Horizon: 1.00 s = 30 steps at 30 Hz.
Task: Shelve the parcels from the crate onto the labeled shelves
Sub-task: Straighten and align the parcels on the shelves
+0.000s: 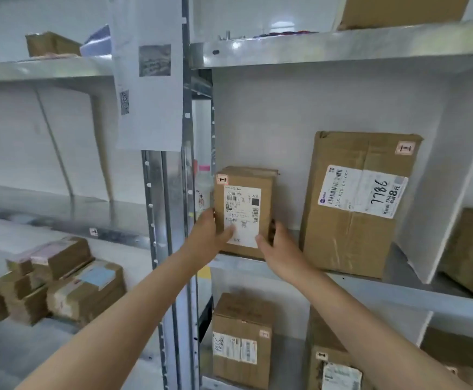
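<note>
A small brown cardboard parcel [245, 192] with a white shipping label stands upright at the left end of the middle shelf [370, 282] in the right-hand bay. My left hand [211, 235] grips its lower left edge, thumb across the label. On the other side, my right hand [279, 246] holds the lower right edge with the thumb on the front. To the parcel's right, apart from it, stands a larger brown parcel [353, 204] marked 7786. The crate is out of view.
A steel upright [170, 220] with a taped paper sheet [148, 71] splits the two bays. Several flat parcels [55, 280] lie on the lower left shelf. More boxes sit below [242, 342], at the far right [471, 251], and on top shelves [50, 43].
</note>
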### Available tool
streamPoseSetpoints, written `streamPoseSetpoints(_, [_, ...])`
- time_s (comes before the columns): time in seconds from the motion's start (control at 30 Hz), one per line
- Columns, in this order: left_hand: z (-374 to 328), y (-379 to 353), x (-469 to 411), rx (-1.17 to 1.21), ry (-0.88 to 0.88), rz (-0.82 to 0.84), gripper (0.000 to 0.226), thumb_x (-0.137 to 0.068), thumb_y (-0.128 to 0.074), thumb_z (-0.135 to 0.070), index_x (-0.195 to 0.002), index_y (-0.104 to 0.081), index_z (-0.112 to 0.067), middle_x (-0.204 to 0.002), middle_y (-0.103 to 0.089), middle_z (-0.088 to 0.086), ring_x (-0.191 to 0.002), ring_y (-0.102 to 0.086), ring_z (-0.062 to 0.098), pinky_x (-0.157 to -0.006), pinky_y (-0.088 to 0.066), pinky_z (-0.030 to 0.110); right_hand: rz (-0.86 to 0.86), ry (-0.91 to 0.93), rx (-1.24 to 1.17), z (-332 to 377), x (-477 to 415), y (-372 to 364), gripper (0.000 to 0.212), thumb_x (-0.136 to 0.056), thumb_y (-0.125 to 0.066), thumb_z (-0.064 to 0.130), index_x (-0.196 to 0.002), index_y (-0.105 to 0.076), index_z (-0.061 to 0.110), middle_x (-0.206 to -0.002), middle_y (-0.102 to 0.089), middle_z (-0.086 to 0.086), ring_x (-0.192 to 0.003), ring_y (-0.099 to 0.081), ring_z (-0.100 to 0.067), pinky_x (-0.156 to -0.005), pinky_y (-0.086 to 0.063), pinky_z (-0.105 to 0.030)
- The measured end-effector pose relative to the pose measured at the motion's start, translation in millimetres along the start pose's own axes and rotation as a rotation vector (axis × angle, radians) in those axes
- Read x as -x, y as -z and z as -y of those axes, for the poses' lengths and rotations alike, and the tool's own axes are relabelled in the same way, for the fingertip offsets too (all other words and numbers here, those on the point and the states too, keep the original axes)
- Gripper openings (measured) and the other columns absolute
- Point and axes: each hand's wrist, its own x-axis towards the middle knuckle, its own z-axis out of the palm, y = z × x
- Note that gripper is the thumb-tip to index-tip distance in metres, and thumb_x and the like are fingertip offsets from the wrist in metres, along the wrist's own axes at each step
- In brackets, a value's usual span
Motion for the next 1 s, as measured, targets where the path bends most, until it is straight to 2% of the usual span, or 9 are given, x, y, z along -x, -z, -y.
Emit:
streamPoseSetpoints(0.03, [1.6,-3.2,-5.1,0.025,-0.001,0.028,0.025,-0.094,-0.060,-0.027,-0.114,-0.047,-0.019,-0.114,-0.060,-0.007,-0.111,-0.057,0.016,-0.075,-0.040,0.005,-0.021,-0.022,-0.014,1.8,-4.3,-2.9,0.049,-0.103,-0.046,0.030,-0.146,-0.031,0.012,-0.148,-0.041,-0.008,-0.127,-0.049,-0.025,-0.097,-0.041,-0.030])
streamPoseSetpoints(0.1, [4.6,-9.8,-15.7,0.062,-0.002,0.054,0.029,-0.095,-0.058,-0.027,-0.119,-0.047,-0.016,-0.124,-0.061,-0.002,-0.113,-0.057,0.017,-0.083,-0.042,0.017,-0.075,-0.076,-0.017,6.1,-14.2,-6.3,0.044,-0.104,-0.043,0.023,-0.144,-0.033,0.009,-0.147,-0.043,-0.010,-0.129,-0.049,-0.028,-0.106,-0.041,-0.037])
streamPoseSetpoints(0.2, [7.7,-17.9,-31.6,0.095,-0.009,0.043,0.033,-0.096,-0.056,-0.025,-0.124,-0.046,-0.012,-0.129,-0.060,0.001,-0.116,-0.057,0.019,-0.088,-0.043,0.024,-0.121,-0.125,0.050,8.5,-26.9,-9.7,0.042,-0.104,-0.041,0.019,-0.145,-0.033,0.007,-0.147,-0.043,-0.013,-0.130,-0.048,-0.031,-0.108,-0.041,-0.044])
streamPoseSetpoints(0.43, [12.8,-41.2,-38.7,0.217,-0.026,-0.021,0.035,-0.092,-0.060,-0.014,-0.125,-0.048,-0.009,-0.126,-0.060,0.006,-0.116,-0.057,0.021,-0.094,-0.047,0.030,-0.048,-0.139,0.080,-3.6,-29.6,-8.0,0.060,-0.104,-0.043,0.016,-0.156,-0.015,0.016,-0.159,-0.031,-0.005,-0.144,-0.033,-0.025,-0.119,-0.029,-0.042])
streamPoseSetpoints(0.57, [14.1,-41.6,-35.8,0.235,-0.010,-0.040,0.033,-0.091,-0.061,-0.012,-0.123,-0.053,-0.007,-0.118,-0.063,0.004,-0.111,-0.058,0.022,-0.082,-0.042,0.014,-0.054,-0.150,0.014,-5.7,-20.1,-6.1,0.058,-0.100,-0.051,0.017,-0.151,-0.025,0.015,-0.150,-0.042,-0.006,-0.126,-0.051,-0.021,-0.103,-0.044,-0.033])
streamPoseSetpoints(0.67, [14.6,-38.5,-19.0,0.317,-0.031,-0.141,0.037,-0.090,-0.062,-0.008,-0.125,-0.052,-0.006,-0.108,-0.056,-0.007,-0.112,-0.055,0.021,-0.076,-0.036,-0.004,-0.078,-0.086,0.032,-0.8,-1.6,-2.2,0.059,-0.095,-0.055,0.012,-0.148,-0.030,0.015,-0.147,-0.043,-0.005,-0.128,-0.049,-0.018,-0.100,-0.042,-0.024])
streamPoseSetpoints(0.77, [0.1,-42.3,5.9,0.261,-0.146,-0.285,0.052,-0.088,-0.062,-0.006,-0.135,-0.040,-0.008,-0.141,-0.037,0.005,-0.133,-0.030,0.018,-0.106,-0.022,0.014,-0.115,0.060,0.176,10.1,20.4,5.3,0.072,-0.096,-0.054,0.012,-0.155,-0.014,0.012,-0.157,-0.025,-0.003,-0.143,-0.031,-0.018,-0.115,-0.028,-0.026])
streamPoseSetpoints(0.87, [-32.2,-51.7,18.2,0.235,-0.419,-0.248,0.052,-0.084,-0.057,0.004,-0.134,-0.043,-0.007,-0.147,-0.029,0.006,-0.135,-0.023,0.013,-0.107,-0.012,0.005,-0.197,0.171,0.298,27.0,34.8,22.1,0.074,-0.098,-0.049,0.012,-0.157,-0.006,0.012,-0.161,-0.014,0.000,-0.147,-0.023,-0.017,-0.114,-0.024,-0.025])
streamPoseSetpoints(1.0, [-62.8,-65.3,11.5,0.196,-0.501,-0.065,0.049,-0.091,-0.058,-0.011,-0.137,-0.042,-0.006,-0.142,-0.041,0.007,-0.134,-0.031,0.021,-0.103,-0.015,0.010,-0.372,0.256,0.339,40.1,51.0,57.3,0.066,-0.093,-0.049,0.007,-0.153,-0.023,0.018,-0.154,-0.028,0.000,-0.138,-0.033,-0.016,-0.106,-0.032,-0.025])
